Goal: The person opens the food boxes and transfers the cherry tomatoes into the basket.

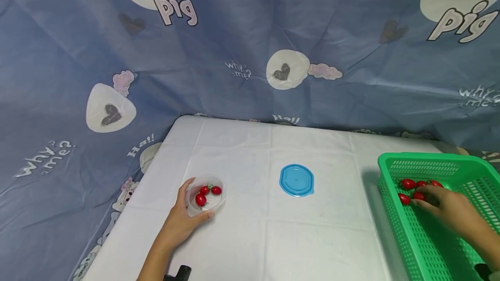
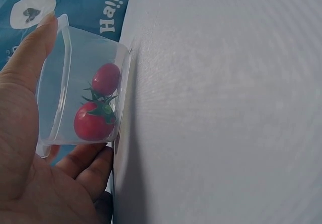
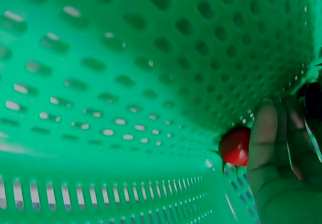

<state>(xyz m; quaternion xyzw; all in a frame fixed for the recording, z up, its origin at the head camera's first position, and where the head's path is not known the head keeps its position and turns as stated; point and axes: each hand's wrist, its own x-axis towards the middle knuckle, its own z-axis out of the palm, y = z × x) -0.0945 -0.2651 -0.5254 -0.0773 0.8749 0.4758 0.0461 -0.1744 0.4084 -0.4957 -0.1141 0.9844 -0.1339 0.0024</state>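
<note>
My left hand (image 1: 182,219) grips a clear plastic tub (image 1: 218,202) on the left of the table, thumb and fingers around its sides. Three small red tomatoes lie inside it, among them a round cherry tomato (image 2: 94,122) with green sepals. Over on the right, my right hand (image 1: 453,205) reaches down into a green basket (image 1: 406,229). Its thumb and fingertips pinch a cherry tomato (image 1: 419,196), partly hidden by the fingers. Several others lie close around it, such as a tomato (image 1: 408,184) near the basket's left wall; one more tomato (image 3: 235,146) shows beside the fingers in the right wrist view.
A blue plastic lid (image 1: 297,180) lies flat between the tub and the basket. White cloth (image 1: 320,237) covers the table. Behind it and along its left side hangs a blue printed curtain (image 1: 234,42). The basket's perforated walls rise around my right hand.
</note>
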